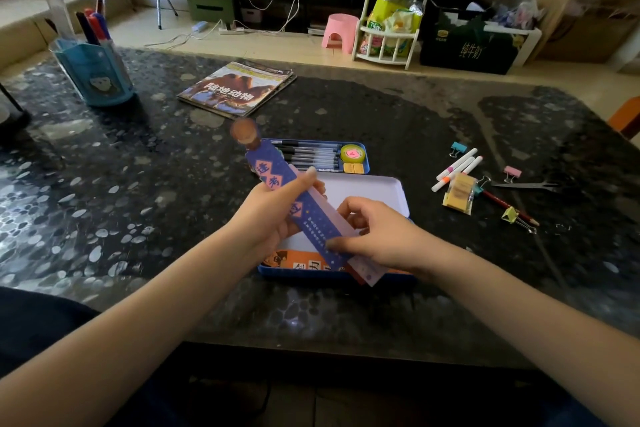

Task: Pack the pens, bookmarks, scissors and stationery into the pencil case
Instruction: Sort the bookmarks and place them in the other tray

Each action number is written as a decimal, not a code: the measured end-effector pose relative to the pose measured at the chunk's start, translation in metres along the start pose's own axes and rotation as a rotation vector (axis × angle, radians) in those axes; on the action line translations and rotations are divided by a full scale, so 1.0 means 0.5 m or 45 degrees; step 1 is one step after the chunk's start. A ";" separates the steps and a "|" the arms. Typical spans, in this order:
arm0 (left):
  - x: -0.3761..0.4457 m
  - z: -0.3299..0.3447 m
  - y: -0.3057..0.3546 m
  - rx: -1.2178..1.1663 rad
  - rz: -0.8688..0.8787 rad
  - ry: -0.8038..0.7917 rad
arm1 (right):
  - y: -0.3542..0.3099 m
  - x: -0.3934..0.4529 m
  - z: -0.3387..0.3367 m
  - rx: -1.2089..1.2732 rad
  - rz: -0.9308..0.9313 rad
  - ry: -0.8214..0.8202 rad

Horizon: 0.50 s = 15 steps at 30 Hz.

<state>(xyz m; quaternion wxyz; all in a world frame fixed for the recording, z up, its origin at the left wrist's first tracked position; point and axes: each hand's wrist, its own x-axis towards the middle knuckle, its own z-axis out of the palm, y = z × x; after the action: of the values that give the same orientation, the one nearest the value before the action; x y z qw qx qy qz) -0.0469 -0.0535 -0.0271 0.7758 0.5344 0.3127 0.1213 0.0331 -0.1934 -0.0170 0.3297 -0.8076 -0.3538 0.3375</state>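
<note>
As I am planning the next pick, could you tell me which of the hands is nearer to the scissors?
Right. The right hand holds the bookmark's lower end, on the side toward the scissors; the left hand grips it farther away.

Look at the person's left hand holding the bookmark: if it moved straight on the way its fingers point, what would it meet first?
Probably the right hand, which also grips the blue bookmark just beyond the left hand; depth is unclear.

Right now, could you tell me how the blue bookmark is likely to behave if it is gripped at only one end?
The blue bookmark looks like thin card, so probably light and somewhat bendy. It is long and narrow, so its far end may droop or wobble. Both the left hand and right hand hold it now, which likely steadies it.
</note>
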 end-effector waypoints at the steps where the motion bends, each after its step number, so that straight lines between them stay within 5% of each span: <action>1: -0.002 0.000 0.003 -0.025 -0.007 -0.029 | 0.003 0.001 -0.003 0.049 0.017 0.013; 7: -0.002 -0.004 0.009 -0.085 -0.058 -0.228 | 0.010 0.008 -0.018 0.363 0.107 0.034; 15: 0.003 -0.009 0.006 -0.014 -0.033 -0.112 | 0.000 0.004 -0.026 0.368 0.139 0.084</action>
<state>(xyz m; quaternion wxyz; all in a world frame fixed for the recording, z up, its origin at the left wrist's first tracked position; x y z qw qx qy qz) -0.0478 -0.0482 -0.0262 0.7932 0.5309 0.2845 0.0895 0.0445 -0.1955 -0.0103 0.4352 -0.7803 -0.2462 0.3756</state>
